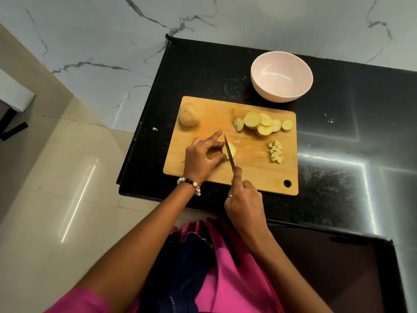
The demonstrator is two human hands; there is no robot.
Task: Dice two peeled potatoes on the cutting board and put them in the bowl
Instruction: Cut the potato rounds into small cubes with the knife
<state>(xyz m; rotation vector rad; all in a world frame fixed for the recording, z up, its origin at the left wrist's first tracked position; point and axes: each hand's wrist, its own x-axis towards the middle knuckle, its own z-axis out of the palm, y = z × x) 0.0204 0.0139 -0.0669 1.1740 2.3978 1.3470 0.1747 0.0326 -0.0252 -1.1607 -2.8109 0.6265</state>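
the bowl [281, 76] sits behind the board [248, 175], nothing in it. on the board: a whole potato [189, 114] at the far left, slices [262, 123] at the far right, a few dice [275, 152] near the right edge. my left hand [203, 157] pinches a slice [230, 150] with curled fingers. my right hand [244, 199] grips the knife [229, 153], forefinger along its spine, blade on that slice.

Matt wooden cutting board [252, 172] on a glossy speckled black stone counter [338, 177]; smooth pink bowl [282, 91].
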